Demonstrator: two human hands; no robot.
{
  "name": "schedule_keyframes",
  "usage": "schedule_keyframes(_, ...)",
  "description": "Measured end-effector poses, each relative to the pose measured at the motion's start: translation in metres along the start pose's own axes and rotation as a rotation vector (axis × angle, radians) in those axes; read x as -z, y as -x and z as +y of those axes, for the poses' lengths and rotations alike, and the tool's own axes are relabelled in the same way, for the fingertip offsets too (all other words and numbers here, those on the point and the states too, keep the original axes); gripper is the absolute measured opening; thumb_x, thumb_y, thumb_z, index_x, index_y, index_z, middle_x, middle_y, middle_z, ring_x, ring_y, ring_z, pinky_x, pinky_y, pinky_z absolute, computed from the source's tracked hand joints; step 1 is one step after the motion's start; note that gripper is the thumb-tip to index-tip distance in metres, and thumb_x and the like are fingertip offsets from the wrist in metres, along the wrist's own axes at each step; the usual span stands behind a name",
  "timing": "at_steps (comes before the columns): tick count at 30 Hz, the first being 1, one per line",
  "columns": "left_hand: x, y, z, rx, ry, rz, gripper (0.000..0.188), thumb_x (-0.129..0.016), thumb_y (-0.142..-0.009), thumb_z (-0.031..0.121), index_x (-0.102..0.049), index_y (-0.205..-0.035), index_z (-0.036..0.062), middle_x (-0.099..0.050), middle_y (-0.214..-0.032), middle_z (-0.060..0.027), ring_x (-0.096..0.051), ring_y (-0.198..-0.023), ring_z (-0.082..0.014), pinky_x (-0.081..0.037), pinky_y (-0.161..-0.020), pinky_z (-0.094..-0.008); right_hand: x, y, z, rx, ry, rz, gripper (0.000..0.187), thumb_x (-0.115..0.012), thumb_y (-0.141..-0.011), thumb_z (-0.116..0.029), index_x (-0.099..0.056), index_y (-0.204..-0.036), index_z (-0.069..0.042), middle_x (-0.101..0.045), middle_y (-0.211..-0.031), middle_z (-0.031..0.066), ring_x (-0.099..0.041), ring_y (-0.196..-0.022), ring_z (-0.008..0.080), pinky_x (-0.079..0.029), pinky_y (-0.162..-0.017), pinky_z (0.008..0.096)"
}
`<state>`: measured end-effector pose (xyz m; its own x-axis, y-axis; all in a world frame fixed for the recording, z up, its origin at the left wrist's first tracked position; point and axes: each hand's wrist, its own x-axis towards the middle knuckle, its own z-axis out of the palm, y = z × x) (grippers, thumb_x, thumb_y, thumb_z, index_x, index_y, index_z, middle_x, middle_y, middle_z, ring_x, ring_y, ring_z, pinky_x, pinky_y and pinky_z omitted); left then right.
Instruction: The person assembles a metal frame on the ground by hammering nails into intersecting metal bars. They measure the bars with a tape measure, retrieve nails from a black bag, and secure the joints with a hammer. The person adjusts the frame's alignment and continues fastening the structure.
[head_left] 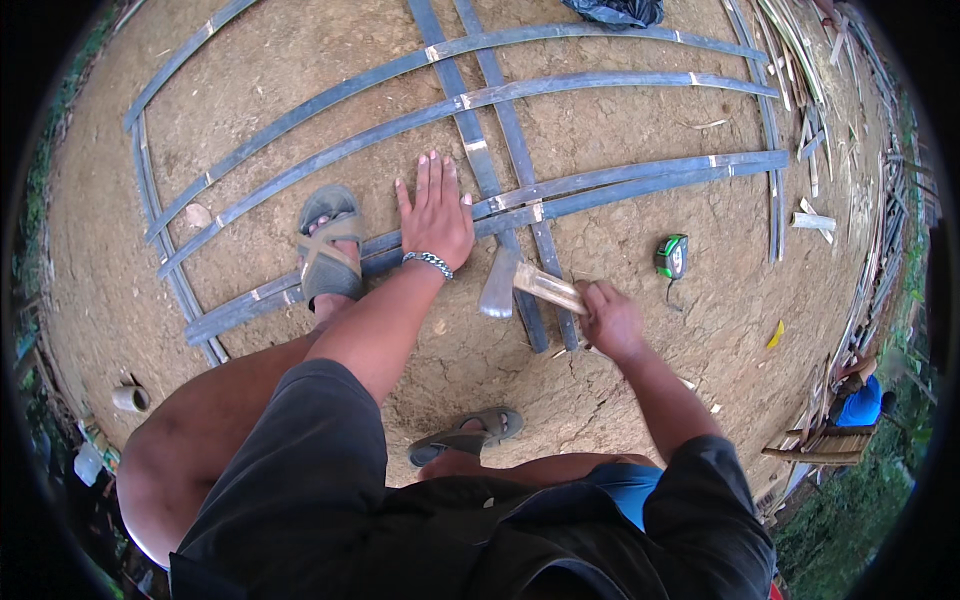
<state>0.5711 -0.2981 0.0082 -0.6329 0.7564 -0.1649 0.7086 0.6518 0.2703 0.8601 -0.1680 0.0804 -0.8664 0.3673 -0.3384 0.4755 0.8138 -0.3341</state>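
On the dirt ground lies a lattice of long, flat, dark bamboo strips (365,138), crossed by other strips. My left hand (437,215), wearing a chain bracelet, is flat with fingers stretched out over the nearest pair of lengthwise strips (610,190), just left of the crossing. Gripped in my right hand (610,318) is the wooden handle of a small hatchet (500,280). Its metal head hangs over the near end of the crossing strips, blade toward me. Whether the head touches them I cannot tell. My sandalled left foot (330,250) rests on the nearest strips.
A green and black tape measure (672,257) lies right of the hatchet. Black plastic (620,10) sits at the far edge. Split bamboo pieces (800,60) are scattered along the right side. A person in blue (860,402) is at the far right. A short tube (130,398) lies at left.
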Motion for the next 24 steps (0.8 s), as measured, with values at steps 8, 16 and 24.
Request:
schedule_keyframes(8,0.0,-0.002,0.003,-0.026,-0.039,-0.018,0.062,-0.036,-0.105,0.032,-0.029,-0.16,0.0019,-0.021,-0.169,-0.0173,-0.013,-0.159,-0.0312,-0.008,-0.126,-0.0597,0.074,-0.116,0.054,0.362,0.465,-0.109,0.031,-0.07,-0.081,-0.013,-0.059,-0.108,-0.021,-0.062,-0.097,0.0021,-0.066,-0.094,0.0234,-0.056,-0.078,0.0385)
schedule_keyframes(16,0.0,0.0,0.001,-0.023,-0.029,-0.006,0.062,-0.036,-0.105,0.031,-0.03,-0.16,0.0031,-0.022,-0.169,-0.0169,-0.015,-0.158,-0.0313,-0.008,-0.125,-0.0603,0.086,-0.137,0.053,0.403,0.444,-0.148,0.023,-0.063,-0.085,-0.013,-0.062,-0.107,-0.019,-0.063,-0.104,0.0038,-0.066,-0.106,0.0256,-0.054,-0.087,0.0405)
schedule_keyframes(24,0.001,-0.001,0.003,-0.025,-0.041,-0.027,0.061,-0.036,-0.105,0.031,-0.03,-0.16,0.0035,-0.021,-0.17,-0.0167,-0.015,-0.158,-0.0308,-0.009,-0.125,-0.0604,0.085,-0.147,0.058,0.482,0.446,-0.09,0.024,-0.062,-0.084,-0.012,-0.061,-0.106,-0.02,-0.063,-0.103,0.0031,-0.066,-0.103,0.0258,-0.054,-0.086,0.0403)
